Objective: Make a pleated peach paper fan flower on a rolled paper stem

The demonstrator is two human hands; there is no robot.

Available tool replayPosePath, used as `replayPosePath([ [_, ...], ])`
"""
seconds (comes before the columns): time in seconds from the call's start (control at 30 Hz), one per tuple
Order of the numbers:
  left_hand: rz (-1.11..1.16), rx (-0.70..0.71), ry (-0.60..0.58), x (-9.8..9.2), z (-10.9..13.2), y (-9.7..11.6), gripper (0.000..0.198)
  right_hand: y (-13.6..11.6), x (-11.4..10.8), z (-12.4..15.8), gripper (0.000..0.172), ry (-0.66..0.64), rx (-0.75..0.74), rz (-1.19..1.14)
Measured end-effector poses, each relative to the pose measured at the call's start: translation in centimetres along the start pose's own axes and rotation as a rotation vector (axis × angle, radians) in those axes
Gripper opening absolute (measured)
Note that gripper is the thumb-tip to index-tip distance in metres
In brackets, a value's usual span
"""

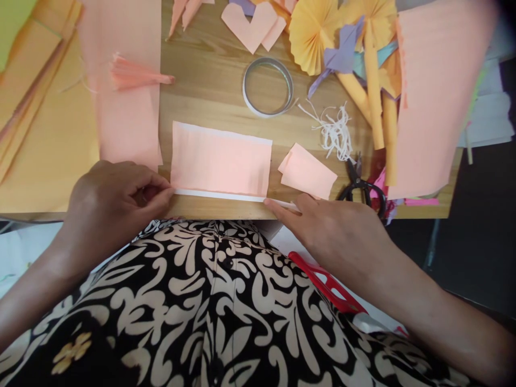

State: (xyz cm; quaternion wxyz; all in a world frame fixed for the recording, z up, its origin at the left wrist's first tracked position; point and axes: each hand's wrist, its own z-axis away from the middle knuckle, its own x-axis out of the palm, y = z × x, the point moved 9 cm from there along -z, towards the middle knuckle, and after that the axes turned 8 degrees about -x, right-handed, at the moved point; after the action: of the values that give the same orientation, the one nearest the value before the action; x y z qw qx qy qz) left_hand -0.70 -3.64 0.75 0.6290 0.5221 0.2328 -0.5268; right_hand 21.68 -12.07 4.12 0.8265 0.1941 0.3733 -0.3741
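Two hands meet at the worktop's (209, 86) near edge, one at each end of a white strip (220, 195). The strip runs along the near side of a pink sheet (221, 159) that lies flat at the middle of that edge. The left hand (116, 199) is curled, with thumb and forefinger pinching the strip's left end; its other fingers are tucked under and out of sight. The right hand (338, 231) holds the right end, past the sheet's corner, between a straight forefinger and the thumb. The back of the hand hides its remaining fingers, and the exact grip is hard to make out.

Just beside the right hand lie a pink scrap (308, 172) and black scissors (360, 185), their handles partly covered by paper. Further back are white shreds (335, 131) and a tape roll (267, 87). Toward the far edge, yellow fans (312, 35), yellow tubes (374, 91) and a pink heart (250, 24) are cut off by the frame. Large pink sheets overhang both sides, and the one on the right is blurred. On the lap a red plastic thing (326, 285) shows, half hidden beneath the right wrist and too covered to identify.
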Motion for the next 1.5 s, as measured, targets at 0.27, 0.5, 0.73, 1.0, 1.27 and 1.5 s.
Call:
replayPosePath([
  [0.27, 0.0, 0.016, 0.006, -0.15, -0.15, 0.06, 0.033, 0.1, -0.07, -0.2, 0.058, -0.049, 0.013, -0.01],
  [0.5, 0.009, 0.033, 0.012, -0.12, 0.03, 0.4, 0.033, 0.15, -0.03, -0.2, 0.06, -0.043, 0.017, -0.001],
  [0.73, 0.005, 0.041, 0.039, -0.3, -0.07, 0.52, 0.035, 0.31, -0.2, -0.33, 0.06, -0.013, 0.036, -0.012],
  [1.0, -0.031, 0.051, 0.051, -0.29, -0.21, 0.66, 0.036, 0.53, 0.12, -0.42, 0.057, -0.027, 0.063, -0.034],
  [1.27, -0.042, 0.052, 0.04, -0.2, -0.32, 0.64, 0.037, 0.3, 0.08, -0.35, 0.059, -0.037, 0.04, 0.014],
  [1.5, -0.067, 0.023, 0.022, 0.12, -0.42, 0.3, 0.039, 0.38, 0.37, -0.44, 0.063, -0.083, 0.052, -0.043],
])
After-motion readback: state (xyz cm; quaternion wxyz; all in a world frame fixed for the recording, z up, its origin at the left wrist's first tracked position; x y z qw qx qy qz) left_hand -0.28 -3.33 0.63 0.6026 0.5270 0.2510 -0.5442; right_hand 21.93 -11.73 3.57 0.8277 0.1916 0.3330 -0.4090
